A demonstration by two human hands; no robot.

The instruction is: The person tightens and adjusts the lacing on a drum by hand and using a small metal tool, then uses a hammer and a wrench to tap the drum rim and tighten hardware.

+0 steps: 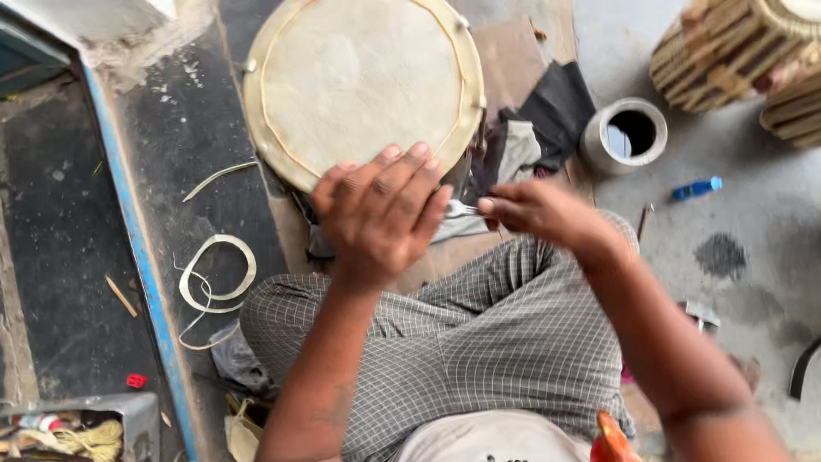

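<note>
Looking down from the head camera, I see my left hand point(380, 214) spread flat with the fingers together, palm down, resting against the near rim of a round drum head point(363, 85) of pale hide; it grips nothing, only pressing or steadying the edge. The drum head lies on the dark floor just ahead of my knees, ringed by a thin yellowish lacing and a few small metal pegs. My right hand point(539, 214) sits just beside the left, fingers pinched closed on a small metal tool point(460, 208) whose bright tip points toward the left hand; I cannot tell what kind of tool it is, since most of it is hidden in the fist. Both hands hover above my checked trousers point(479, 334). Under the far right side of the drum lie some dark and grey cloths point(539, 128). Further right stands an open metal can point(627, 135), with a blue pen-like object point(697, 187) on the concrete near it and laced wooden drum bodies point(735, 51) at the top corner. To the left, a curled strip of pale hide point(218, 274) lies on the floor, well apart from the hands.
</note>
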